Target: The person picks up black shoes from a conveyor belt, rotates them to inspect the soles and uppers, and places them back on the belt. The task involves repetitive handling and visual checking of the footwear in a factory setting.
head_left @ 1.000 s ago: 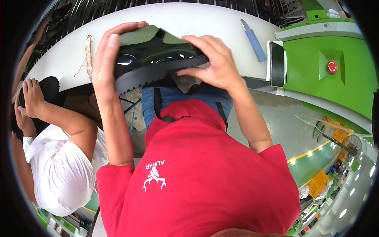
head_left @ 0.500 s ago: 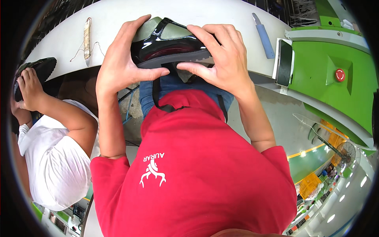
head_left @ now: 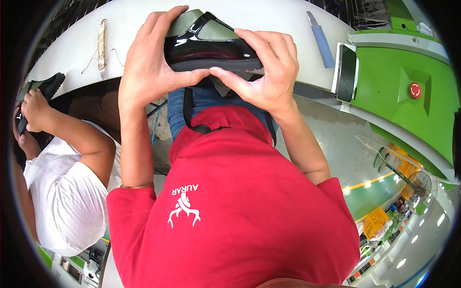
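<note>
With the middle of the view taken as the clock's centre, a shoe [head_left: 209,52] of glossy black and green is at twelve o'clock, at the near edge of a white table [head_left: 273,17]. The left hand [head_left: 150,67] holds its left end, and the right hand [head_left: 272,67] holds its right end. Both hands are curved around the shoe, with the thumbs low at the sole and their tips close together; I cannot tell if these tips touch. At ten o'clock lies a tool with a pale wrapped handle [head_left: 102,45], and at about one o'clock a blue-handled knife [head_left: 322,47]. At two o'clock is a black-screened device [head_left: 346,74], just beside a green machine [head_left: 384,77]. Toward nine o'clock, a co-worker in white [head_left: 72,206] holds another dark shoe [head_left: 51,87].
</note>
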A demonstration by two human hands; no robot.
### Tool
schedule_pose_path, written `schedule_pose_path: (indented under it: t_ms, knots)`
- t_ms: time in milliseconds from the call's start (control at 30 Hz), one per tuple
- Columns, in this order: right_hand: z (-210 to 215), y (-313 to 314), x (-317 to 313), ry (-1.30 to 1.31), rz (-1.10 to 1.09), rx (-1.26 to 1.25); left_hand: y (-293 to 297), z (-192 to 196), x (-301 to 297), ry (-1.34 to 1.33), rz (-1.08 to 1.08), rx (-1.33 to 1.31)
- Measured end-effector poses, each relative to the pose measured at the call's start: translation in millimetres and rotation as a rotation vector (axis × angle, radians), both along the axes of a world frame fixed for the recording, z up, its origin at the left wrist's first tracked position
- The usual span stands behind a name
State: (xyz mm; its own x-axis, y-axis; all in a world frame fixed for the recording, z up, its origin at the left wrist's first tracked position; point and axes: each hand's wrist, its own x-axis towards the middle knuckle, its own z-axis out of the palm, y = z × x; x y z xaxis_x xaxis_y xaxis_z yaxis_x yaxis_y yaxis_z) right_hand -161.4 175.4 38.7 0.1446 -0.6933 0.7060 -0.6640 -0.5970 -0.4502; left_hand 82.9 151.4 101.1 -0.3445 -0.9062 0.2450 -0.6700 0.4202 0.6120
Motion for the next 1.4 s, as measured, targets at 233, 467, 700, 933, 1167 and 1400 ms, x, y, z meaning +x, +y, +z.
schedule_pose_path:
  t_ms: [233, 467, 700, 933, 1167, 1400]
  knots:
    - [0, -19, 1, 0.048, -0.001, -0.018, -21, -14, 15, 0.046, -0.067, 0.108]
    - [1, -22, 3, 0.06, 0.007, -0.035, -21, -19, 18, 0.091, -0.067, 0.145]
    - [2, -18, 4, 0.01, 0.008, 0.004, -16, -12, 14, 0.082, -0.076, 0.092]
    - [10, -19, -2, 0.104, -0.007, 0.092, -22, -21, -24, -0.293, -0.118, -0.244]
    - [10, -8, -17, -0.061, 0.067, 0.271, -44, -17, -50, -0.179, -0.378, -0.224]
    - [7, 18, -33, -0.911, 0.432, 0.708, -40, 2, -37, 0.223, -0.351, -0.09]
